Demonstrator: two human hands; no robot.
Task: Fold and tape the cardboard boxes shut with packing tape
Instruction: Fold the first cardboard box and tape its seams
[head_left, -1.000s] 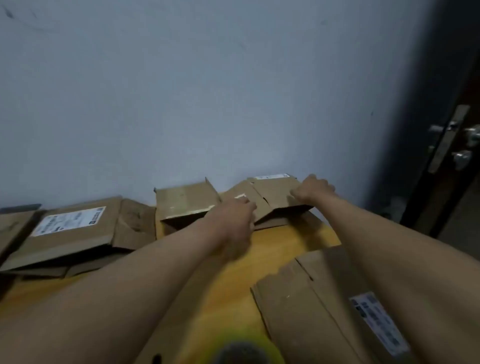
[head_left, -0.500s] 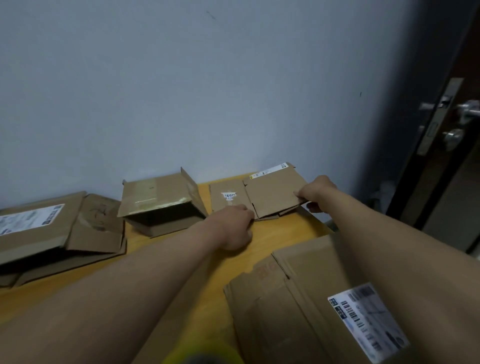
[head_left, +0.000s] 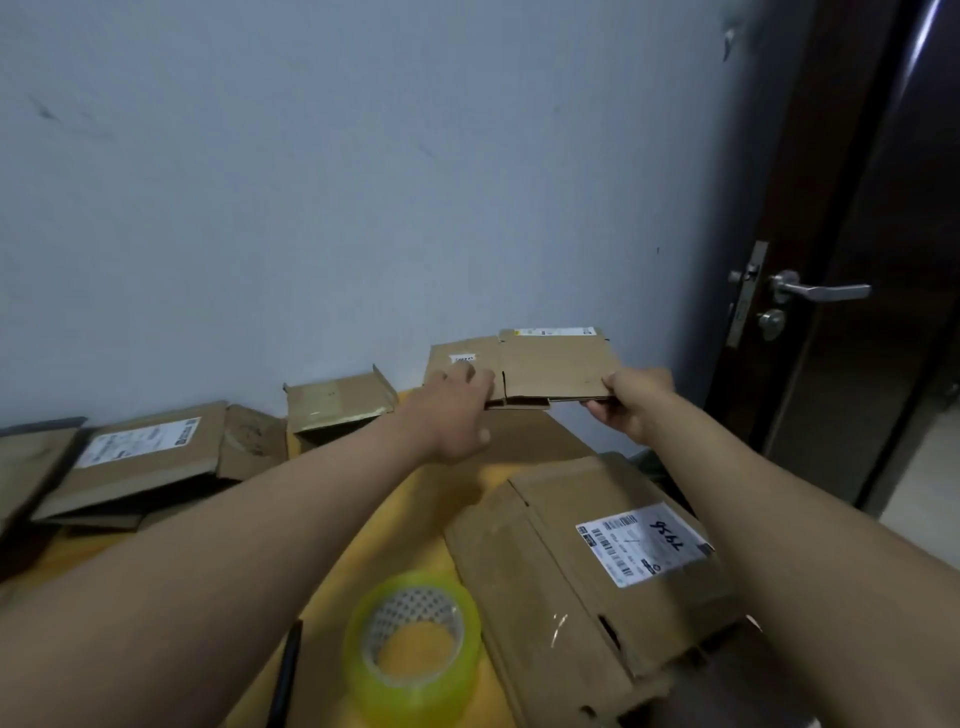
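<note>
Nearest the camera, well below both hands, a roll of yellowish packing tape (head_left: 413, 647) lay flat on the yellow table (head_left: 400, 519), with a dark pen (head_left: 285, 675) just to its left. Under the right forearm sat a large flattened box (head_left: 587, 577) bearing a white shipping label (head_left: 644, 543). Farther out, the left hand (head_left: 457, 410) and the right hand (head_left: 636, 402) held a small flattened cardboard box (head_left: 550, 366) up off the table, between them. The left fingers curled over its left flap; the right thumb and fingers pinched its right edge. Left of the grip, against the wall, rested a partly folded box (head_left: 337, 402), and beyond that a labelled box (head_left: 140, 452). Right of the grip stood a dark door (head_left: 841, 364).
</note>
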